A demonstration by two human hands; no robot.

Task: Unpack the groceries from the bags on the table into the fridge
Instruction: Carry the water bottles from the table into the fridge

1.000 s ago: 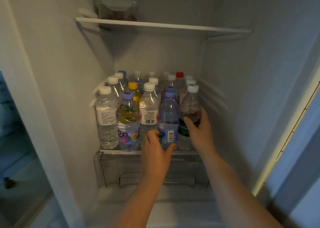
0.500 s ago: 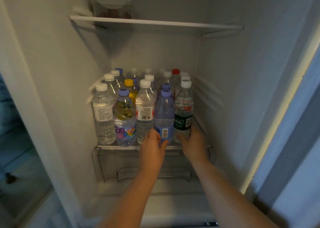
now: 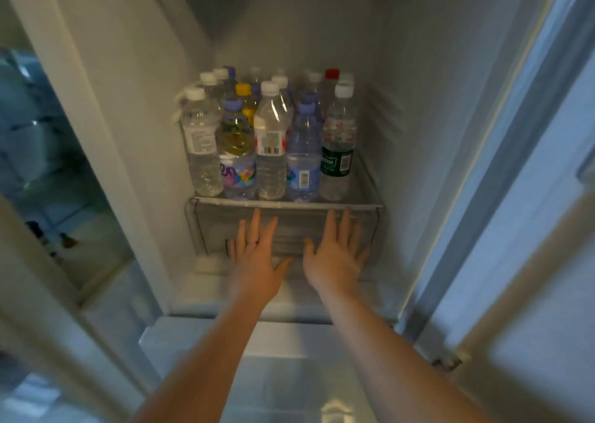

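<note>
Several plastic bottles stand packed in rows on the fridge shelf (image 3: pixel 285 202). The front row holds a clear bottle (image 3: pixel 202 152), a floral-label bottle (image 3: pixel 237 162), a barcode-label bottle (image 3: pixel 271 152), a blue bottle (image 3: pixel 302 162) and a green-label bottle (image 3: pixel 336 155). My left hand (image 3: pixel 256 258) and my right hand (image 3: pixel 335 255) are spread flat, fingers straight, in front of the clear drawer (image 3: pixel 206 229) below the shelf. Neither hand holds anything, and both are below and apart from the bottles.
The fridge's white side walls close in left and right. The open door (image 3: pixel 531 197) stands at the right. A second compartment with glass shelves (image 3: pixel 48 181) shows at the left. A white ledge (image 3: pixel 289 335) runs beneath my forearms.
Both hands have let go of the blue and green-label bottles and dropped with open fingers to the drawer front. The view has tilted down, so the upper shelf is out of sight.
</note>
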